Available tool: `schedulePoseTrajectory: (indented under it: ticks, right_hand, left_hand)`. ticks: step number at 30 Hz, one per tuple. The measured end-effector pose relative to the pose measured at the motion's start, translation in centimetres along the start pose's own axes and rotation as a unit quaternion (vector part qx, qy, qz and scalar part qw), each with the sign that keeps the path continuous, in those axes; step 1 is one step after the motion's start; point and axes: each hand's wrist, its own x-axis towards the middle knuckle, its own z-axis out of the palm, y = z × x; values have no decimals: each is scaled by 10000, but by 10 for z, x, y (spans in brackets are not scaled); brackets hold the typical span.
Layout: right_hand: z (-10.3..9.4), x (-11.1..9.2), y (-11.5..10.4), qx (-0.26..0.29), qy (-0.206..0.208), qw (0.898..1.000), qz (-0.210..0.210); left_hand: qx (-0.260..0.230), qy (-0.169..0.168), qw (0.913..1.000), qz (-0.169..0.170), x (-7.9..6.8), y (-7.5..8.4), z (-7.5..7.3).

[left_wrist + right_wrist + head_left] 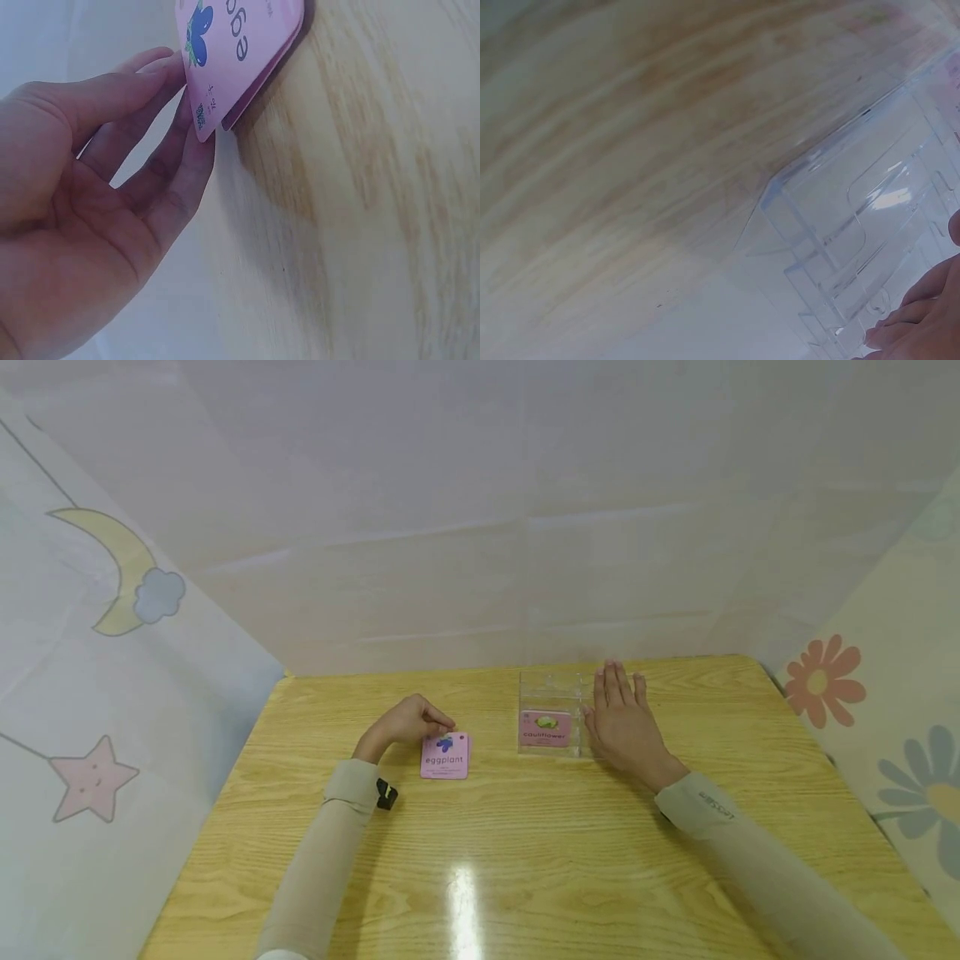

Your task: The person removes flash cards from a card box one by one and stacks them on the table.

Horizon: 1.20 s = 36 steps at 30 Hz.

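Observation:
Between thumb and fingers, my left hand (412,720) pinches the top edge of pink eggplant cards (445,763). The left wrist view shows at least two pink layers there, slightly parted at one edge and touching or close to the wood. To the right is a clear plastic box (550,687) with inner dividers. A pink cauliflower card (545,737) shows in its near part. Along the box's right side lies my right hand (628,731), its fingers straight and pointing away from me. In the right wrist view its fingertips (900,334) are beside the clear wall.
A small black object (386,794) with a yellow mark sits by the left sleeve. The wood-grain table (525,835) ends at a pale sheet (480,585) at the back. Printed side sheets flank it.

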Motion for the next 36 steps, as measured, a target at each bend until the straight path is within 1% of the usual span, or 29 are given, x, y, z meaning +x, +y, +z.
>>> schedulePoseTrajectory:
  ticks: [5,10,13,17,21,27,31,34,36]
  right_hand:
    - [0,0,1,42,-49,10000,27]
    - [2,1,1,21,-13,10000,0]
    - [2,1,2,16,-21,10000,-3]
    - [1,1,2,9,-50,10000,5]
    - [2,0,2,12,-28,10000,23]
    - [3,-1,1,-2,-23,10000,21]
    - [3,-1,0,-13,-59,10000,13]
    - [2,-1,0,-23,4,10000,-6]
    - [1,0,1,-50,60,10000,-26]
  left_hand:
    - [68,47,10000,29,2,-2,1]
    - [-28,200,9997,-100,2,-5,3]
    - [-108,262,9995,-156,2,-2,2]
    - [-108,306,9995,-61,1,4,1]
    - [-67,314,9994,111,1,9,3]
    - [-39,310,9993,208,1,12,6]
    - [183,354,9988,286,0,19,6]
    - [474,408,9973,395,1,27,7]
    - [585,429,9964,438,1,33,7]
